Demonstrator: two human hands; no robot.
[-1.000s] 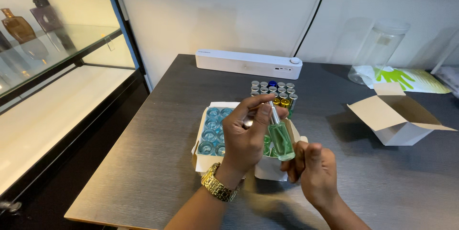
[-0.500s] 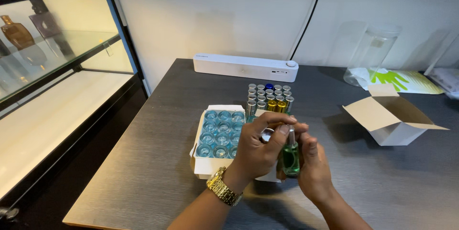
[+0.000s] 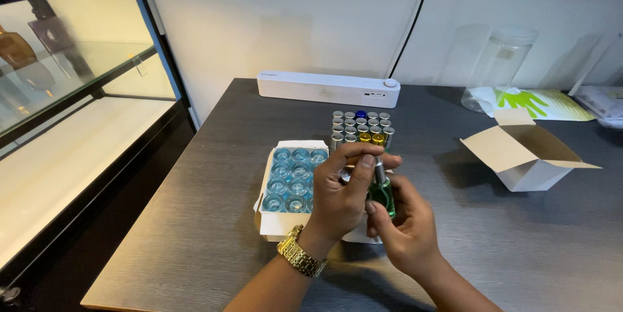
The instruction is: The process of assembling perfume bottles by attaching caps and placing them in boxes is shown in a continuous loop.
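A small green glass bottle (image 3: 381, 195) stands upright between both hands above the dark table. My right hand (image 3: 405, 231) wraps its body from below and the right. The fingertips of my left hand (image 3: 341, 195), which wears a gold watch, pinch the silver spray top (image 3: 377, 164) on the bottle's neck. Just left of the hands lies a white box (image 3: 267, 221) holding several empty clear blue-tinted bottles (image 3: 291, 176). Behind the hands stands a cluster of silver and gold caps (image 3: 361, 128).
An open white cardboard box (image 3: 525, 156) sits at the right. A long white device (image 3: 328, 88) lies along the wall, with a clear plastic jar (image 3: 500, 65) and a printed sheet (image 3: 545, 103) to its right. A glass display case (image 3: 65, 91) borders the table's left side.
The green bottle has come down from a tilted hold to upright between both hands. My left fingers shifted from its body to the spray top.
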